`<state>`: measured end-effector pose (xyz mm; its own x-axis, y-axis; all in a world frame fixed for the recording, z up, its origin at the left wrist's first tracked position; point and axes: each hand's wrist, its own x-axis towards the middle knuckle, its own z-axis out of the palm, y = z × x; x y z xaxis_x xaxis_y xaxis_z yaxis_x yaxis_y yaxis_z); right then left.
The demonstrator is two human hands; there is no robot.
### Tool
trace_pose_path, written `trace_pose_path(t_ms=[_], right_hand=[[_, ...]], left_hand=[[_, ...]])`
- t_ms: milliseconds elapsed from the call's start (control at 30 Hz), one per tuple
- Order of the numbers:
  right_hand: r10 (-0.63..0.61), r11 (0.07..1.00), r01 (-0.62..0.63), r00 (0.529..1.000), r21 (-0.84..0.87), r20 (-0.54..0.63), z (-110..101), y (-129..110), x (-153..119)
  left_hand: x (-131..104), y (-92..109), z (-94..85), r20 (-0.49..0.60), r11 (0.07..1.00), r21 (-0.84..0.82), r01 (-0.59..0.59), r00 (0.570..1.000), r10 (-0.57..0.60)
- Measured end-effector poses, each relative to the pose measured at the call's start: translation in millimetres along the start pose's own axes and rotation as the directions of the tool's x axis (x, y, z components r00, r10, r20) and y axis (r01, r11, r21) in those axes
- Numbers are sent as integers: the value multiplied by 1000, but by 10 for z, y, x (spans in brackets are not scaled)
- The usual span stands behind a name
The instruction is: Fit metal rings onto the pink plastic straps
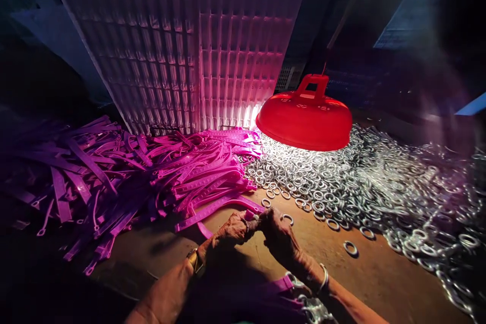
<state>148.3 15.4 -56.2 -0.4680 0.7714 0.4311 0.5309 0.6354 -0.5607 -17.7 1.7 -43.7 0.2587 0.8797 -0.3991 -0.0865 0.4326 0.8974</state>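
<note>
A long purple strap (224, 203) runs from the strap pile to my hands, which meet at the middle of the table. My left hand (236, 228), with a watch on its wrist, is closed around the strap's end. Touching its fingertips, my right hand (279, 235) is closed too, and a metal ring (288, 219) shows just beside its fingers. Whether the right fingers grip the ring or the strap is hidden. Purple straps (205, 172) are heaped at the left, and metal rings (330, 182) at the right.
A red lamp (306, 116) hangs over the rings. Two ribbed translucent panels (243, 45) stand behind the straps. One loose ring (350, 249) lies on the brown tabletop (379, 278). More straps with rings (283, 286) lie at the front edge below my hands.
</note>
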Motion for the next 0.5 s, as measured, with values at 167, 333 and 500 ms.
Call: trace_pose_path(t_ms=[167,333,500], right_hand=[[-169,981,164,985,104,40,-37,-174,-59],[277,797,-296,954,527,116,-184,-186,123],[488,238,-420,831,875,266,-308,-85,386]], left_hand=[[-168,-37,-104,55,995,12,101,993,-102],[-228,-160,-93,64,991,-134,-14,998,23],[-113,-171,-26,-39,909,-414,-39,999,25]])
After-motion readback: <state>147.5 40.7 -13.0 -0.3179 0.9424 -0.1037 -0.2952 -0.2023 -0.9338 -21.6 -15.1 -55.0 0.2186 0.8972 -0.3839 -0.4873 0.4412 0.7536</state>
